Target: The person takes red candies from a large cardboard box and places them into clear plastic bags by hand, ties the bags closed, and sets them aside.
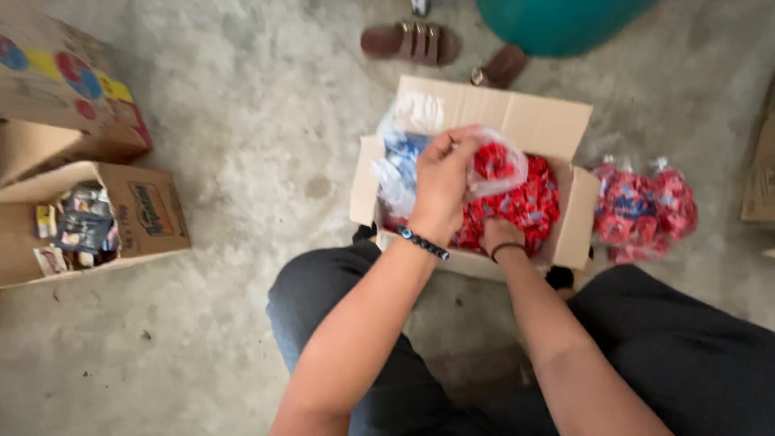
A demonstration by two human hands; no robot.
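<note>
The clear bag (pixel 496 165) of small red packets is up in your left hand (pixel 440 190), just over the middle of the open cardboard box (pixel 525 121). Your fingers are pinched shut on the top of the bag, so it hangs from them.

Start at the left edge of the floor (pixel 258 121). A brown box with coloured dots (pixel 64 89) sits there, and just below it is a small open box (pixel 137 214) full of dark packets. Both are well away from you.

Next comes your box, on the floor right in front of your knees. At its left side are crinkly bags of blue and white packets (pixel 395 165). The rest is full of loose red packets (pixel 525 202).

Your right hand (pixel 500 236) is down near the front wall of the box, among the red packets. I cannot tell if it is holding any or just resting there.

To do this well, keep your pinch tight on the top of the bag so nothing spills. Hold the bag over the box, so any packet that drops lands back inside.

Just past the right wall of the box, two full tied bags (pixel 642 210) of red packets lie on the floor. At the top edge are another person's brown sandals (pixel 412 40).
</note>
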